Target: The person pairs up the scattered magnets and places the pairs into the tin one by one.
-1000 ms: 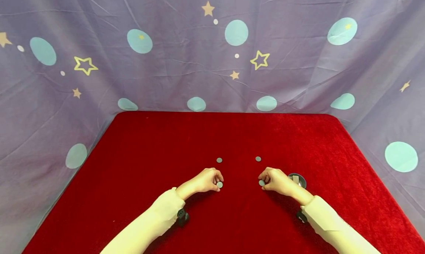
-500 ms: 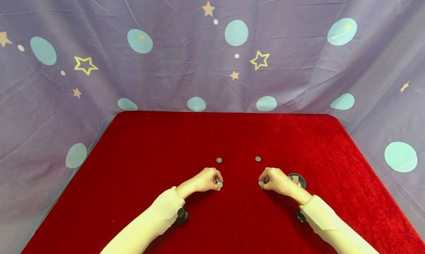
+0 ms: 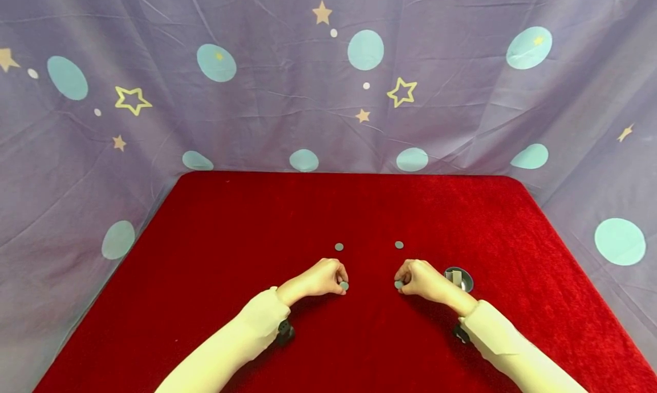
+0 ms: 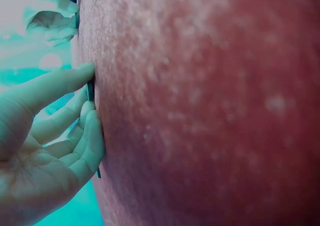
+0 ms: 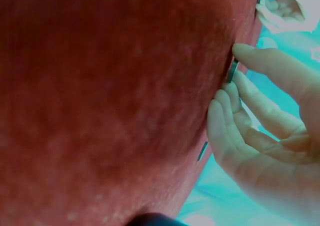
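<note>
My left hand (image 3: 322,277) pinches a small flat grey disc (image 3: 344,286) by its edges on the red cloth. Its thumb and fingers (image 4: 86,71) lie on either side of the disc in the left wrist view. Across from it, my right hand (image 3: 422,279) pinches a matching disc (image 3: 398,284), seen edge-on between thumb and fingers in the right wrist view. A short gap of cloth separates the two held discs. Farther back lie two more such discs, a left one (image 3: 339,247) and a right one (image 3: 399,245), untouched.
A small dark bowl (image 3: 469,281) with pale pieces inside stands beyond my right wrist, partly hidden by it. The red cloth (image 3: 256,222) covers the table. A purple curtain (image 3: 277,96) with stars and dots closes off the back and sides.
Both hands have shifted slightly inward, left hand rightward and right hand leftward, taking their discs along. The gap between the held discs is narrower; the two far discs stay put.
</note>
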### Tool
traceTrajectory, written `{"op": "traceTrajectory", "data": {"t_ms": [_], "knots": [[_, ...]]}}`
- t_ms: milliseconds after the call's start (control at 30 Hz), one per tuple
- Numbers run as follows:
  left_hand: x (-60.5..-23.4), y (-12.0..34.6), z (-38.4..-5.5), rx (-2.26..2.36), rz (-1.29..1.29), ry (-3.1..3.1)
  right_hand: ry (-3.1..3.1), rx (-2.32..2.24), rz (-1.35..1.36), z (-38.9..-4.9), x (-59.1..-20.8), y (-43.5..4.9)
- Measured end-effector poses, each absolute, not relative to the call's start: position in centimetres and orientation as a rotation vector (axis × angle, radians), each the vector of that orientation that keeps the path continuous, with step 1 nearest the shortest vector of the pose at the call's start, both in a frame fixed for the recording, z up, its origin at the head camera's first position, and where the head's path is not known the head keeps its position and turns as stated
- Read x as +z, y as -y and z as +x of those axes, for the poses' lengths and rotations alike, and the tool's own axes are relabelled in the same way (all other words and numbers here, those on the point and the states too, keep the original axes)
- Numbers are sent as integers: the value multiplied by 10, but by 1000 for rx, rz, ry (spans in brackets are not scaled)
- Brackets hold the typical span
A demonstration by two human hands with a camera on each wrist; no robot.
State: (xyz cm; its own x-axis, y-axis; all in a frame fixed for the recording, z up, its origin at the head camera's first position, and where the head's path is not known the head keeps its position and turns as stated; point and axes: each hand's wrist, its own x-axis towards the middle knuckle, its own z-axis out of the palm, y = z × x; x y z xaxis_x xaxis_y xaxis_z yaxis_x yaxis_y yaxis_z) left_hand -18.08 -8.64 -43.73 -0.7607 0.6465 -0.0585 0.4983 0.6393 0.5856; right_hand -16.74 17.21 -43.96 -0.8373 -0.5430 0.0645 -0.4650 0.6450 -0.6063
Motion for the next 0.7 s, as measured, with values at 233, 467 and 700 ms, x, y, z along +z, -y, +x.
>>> {"op": "traceTrajectory", "data": {"t_ms": [233,467,700], "knots": [[-436,78,-180,824,962,-2587,-2686,-972,-870,-168,-438,-166],[-436,71,-180,793,960,-2592,-2680,-968,-884,-169,-439,-159],[-438,66,-181,799,964,-2584,-2668,-955,-915,-170,-440,-151]]}}
